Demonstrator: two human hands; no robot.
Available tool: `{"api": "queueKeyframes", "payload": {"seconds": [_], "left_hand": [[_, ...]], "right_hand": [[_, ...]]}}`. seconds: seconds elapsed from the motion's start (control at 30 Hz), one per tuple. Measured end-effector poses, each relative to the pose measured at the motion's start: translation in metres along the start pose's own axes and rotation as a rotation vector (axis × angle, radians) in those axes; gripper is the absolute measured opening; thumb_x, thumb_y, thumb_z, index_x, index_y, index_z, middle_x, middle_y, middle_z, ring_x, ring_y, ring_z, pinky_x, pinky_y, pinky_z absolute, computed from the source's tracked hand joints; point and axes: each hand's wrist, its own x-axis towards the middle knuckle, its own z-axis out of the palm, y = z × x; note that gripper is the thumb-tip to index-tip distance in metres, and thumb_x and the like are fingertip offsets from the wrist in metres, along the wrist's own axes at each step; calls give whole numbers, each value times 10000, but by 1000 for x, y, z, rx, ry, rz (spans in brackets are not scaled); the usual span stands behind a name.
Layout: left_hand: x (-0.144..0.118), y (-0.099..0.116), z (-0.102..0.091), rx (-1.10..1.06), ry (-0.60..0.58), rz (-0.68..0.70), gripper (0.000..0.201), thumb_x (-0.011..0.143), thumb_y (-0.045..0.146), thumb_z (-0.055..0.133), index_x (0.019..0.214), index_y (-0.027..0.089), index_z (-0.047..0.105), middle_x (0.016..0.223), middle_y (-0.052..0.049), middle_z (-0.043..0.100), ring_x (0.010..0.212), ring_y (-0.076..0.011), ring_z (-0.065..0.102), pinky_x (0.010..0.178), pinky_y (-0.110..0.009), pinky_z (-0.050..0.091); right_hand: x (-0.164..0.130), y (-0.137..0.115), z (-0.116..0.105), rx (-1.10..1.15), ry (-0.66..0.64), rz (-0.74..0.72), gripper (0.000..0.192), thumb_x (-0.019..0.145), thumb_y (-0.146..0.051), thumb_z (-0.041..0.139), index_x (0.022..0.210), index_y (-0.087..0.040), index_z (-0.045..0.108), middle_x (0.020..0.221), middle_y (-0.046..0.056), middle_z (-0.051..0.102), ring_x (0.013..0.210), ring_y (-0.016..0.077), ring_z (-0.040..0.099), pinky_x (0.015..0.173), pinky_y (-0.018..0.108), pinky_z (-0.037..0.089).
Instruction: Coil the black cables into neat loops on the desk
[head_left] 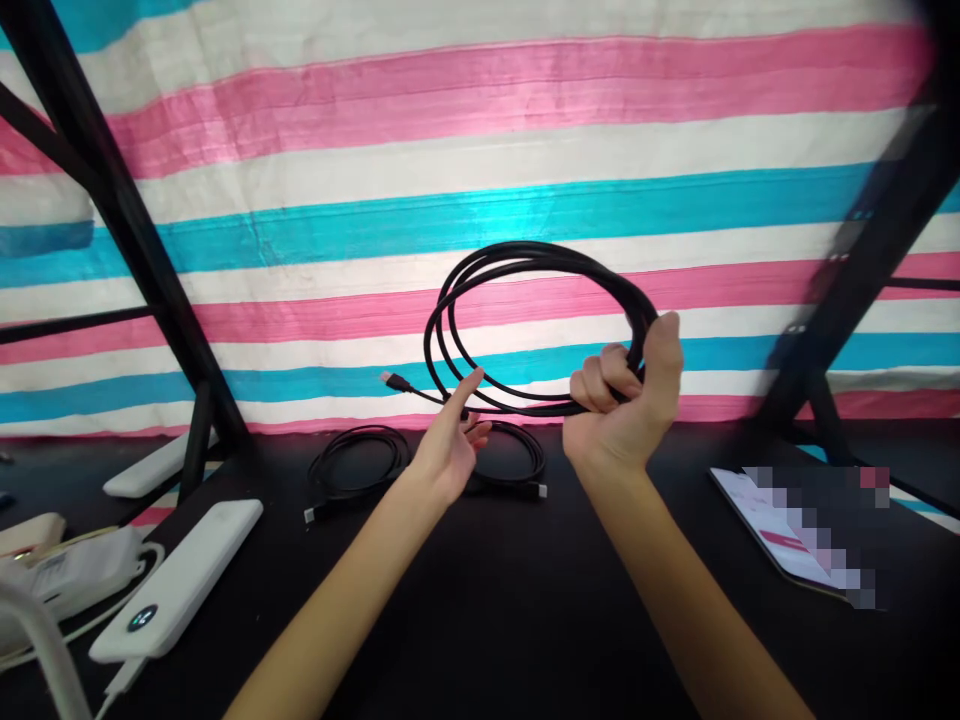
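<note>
Above the table, a coiled black cable (551, 252) is held up in several loose loops. My right hand (619, 400) is closed around the right side of the coil, thumb pointing up. At the coil's lower left, my left hand (448, 445) has its thumb stretched along the cable and its other fingers curled at it; part of that grip is hidden. A black USB plug (397, 382) with a metal tip sticks out to the left of this hand on a thinner lead. Behind my left hand, two more coiled black cables, a left one (360, 428) and a right one (541, 455), lie on the table.
A white power bank (180, 580) with a small lit display lies at left, a white lead plugged into it. Beside it are a white power strip (82, 570) and another white slab (150, 465). A partly blurred phone (780, 535) lies right. Black frame posts flank a striped sheet (487, 100).
</note>
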Motion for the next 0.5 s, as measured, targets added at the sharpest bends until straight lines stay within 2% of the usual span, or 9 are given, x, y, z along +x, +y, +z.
{"api": "queueKeyframes", "payload": {"seconds": [0.1,0.27,0.4,0.5], "left_hand": [[1,11,-2,-186,-69,10,209,793,303,652,945,210,544,853,-35,550,730,-122,606,606,-211,444],[15,22,-16,-281,-29,176,154,733,159,695,782,158,548,692,11,524,713,-131,652,653,-205,474],[23,30,-32,-3,-63,449,237,692,284,756,810,150,601,679,31,555,607,-122,625,755,-284,482],[20,40,-43,292,-109,494,288,733,411,707,770,140,618,738,-6,608,591,-142,638,798,-327,462]], "right_hand": [[-5,7,2,155,-50,123,583,651,-539,702,538,-227,223,437,-108,73,349,57,54,351,268,57],[-6,29,5,202,-62,300,355,663,-480,720,699,-234,467,448,-131,101,381,59,27,367,248,42],[3,43,1,103,-99,417,338,687,-475,701,836,-211,550,469,-134,135,385,54,63,370,236,46],[11,47,-5,42,-154,523,310,655,-371,746,795,-207,522,483,-133,163,386,43,83,355,216,46]]}}
